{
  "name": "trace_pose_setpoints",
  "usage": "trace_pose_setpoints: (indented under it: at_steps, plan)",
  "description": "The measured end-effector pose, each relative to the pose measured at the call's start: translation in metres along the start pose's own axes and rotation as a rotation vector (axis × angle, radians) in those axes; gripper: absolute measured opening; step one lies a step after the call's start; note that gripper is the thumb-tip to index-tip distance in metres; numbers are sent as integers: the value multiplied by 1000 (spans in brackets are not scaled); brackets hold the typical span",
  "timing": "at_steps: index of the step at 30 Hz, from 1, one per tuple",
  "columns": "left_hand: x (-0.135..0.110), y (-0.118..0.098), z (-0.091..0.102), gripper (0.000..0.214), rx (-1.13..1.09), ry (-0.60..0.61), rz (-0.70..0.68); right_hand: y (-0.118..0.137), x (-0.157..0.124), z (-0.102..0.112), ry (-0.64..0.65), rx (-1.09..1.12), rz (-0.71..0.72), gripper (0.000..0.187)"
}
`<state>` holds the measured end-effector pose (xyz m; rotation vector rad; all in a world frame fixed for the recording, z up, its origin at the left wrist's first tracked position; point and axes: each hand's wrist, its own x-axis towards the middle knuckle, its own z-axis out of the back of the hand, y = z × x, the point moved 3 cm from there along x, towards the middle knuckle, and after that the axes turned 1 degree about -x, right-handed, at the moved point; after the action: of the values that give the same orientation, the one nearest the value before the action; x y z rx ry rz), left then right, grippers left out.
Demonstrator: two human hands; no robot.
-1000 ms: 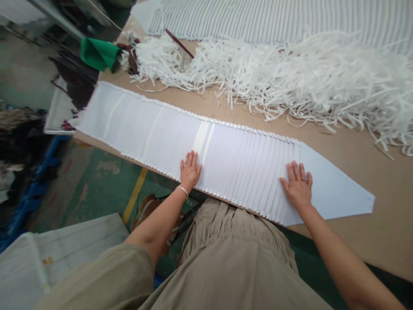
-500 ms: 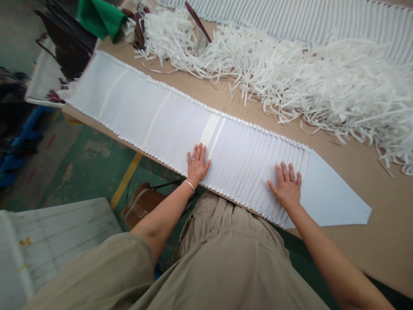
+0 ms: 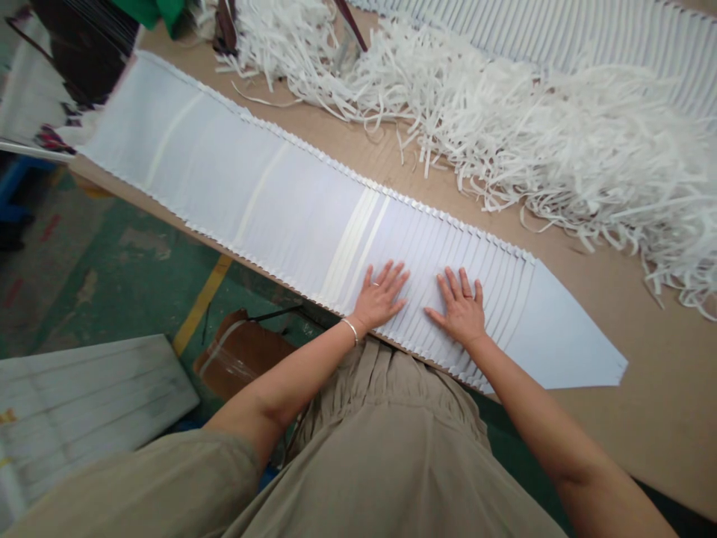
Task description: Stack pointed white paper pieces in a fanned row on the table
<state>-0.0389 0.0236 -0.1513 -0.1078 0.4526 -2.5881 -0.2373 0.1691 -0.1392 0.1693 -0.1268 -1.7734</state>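
Observation:
A long white pleated paper strip [image 3: 269,202] lies along the near edge of the brown table [image 3: 661,403]. Its right end is a flat, unpleated pointed sheet. My left hand [image 3: 382,297] lies flat on the pleats with fingers spread; it wears a ring and a wrist bangle. My right hand [image 3: 460,310] rests flat on the pleats just to the right of it, fingers spread too. The two hands are close together and hold nothing.
A big heap of white paper shreds [image 3: 504,127] covers the table behind the strip. Striped pleated material [image 3: 560,37] lies at the far edge. A dark red tool [image 3: 350,22] sticks out of the shreds. Below the table are a green floor, a brown bag [image 3: 240,359] and grey boards [image 3: 84,411].
Both hands slid along the pleats toward each other: the right one moved left, the left one moved right. The view shifted so the table's far items sit higher in frame.

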Motion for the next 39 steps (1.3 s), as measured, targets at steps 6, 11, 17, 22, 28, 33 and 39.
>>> trace_pose_setpoints:
  at_steps: [6, 11, 17, 22, 28, 33, 39]
  plan:
    - [3, -42, -14, 66, -8, 48, -123, 2, 2, -4, -11, 2, 0, 82]
    - [-12, -7, 6, 68, 44, 33, 22, -1, -13, 9, -91, 5, -28, 77]
    - [-43, 87, 27, 70, 136, -89, 493, -24, -58, 9, -156, -46, -231, 71]
    - [-46, 106, 20, 69, 143, -95, 510, -28, -66, -3, -176, -62, -260, 72]
    - [-46, 103, 22, 68, 129, -113, 510, -26, -64, -4, -194, -75, -262, 71]
    - [-56, 112, 29, 64, 86, -105, 498, -25, -67, -1, -159, -91, -289, 72]
    - [-93, 147, 47, 62, 79, -183, 611, -16, -85, 6, -177, -106, -430, 75]
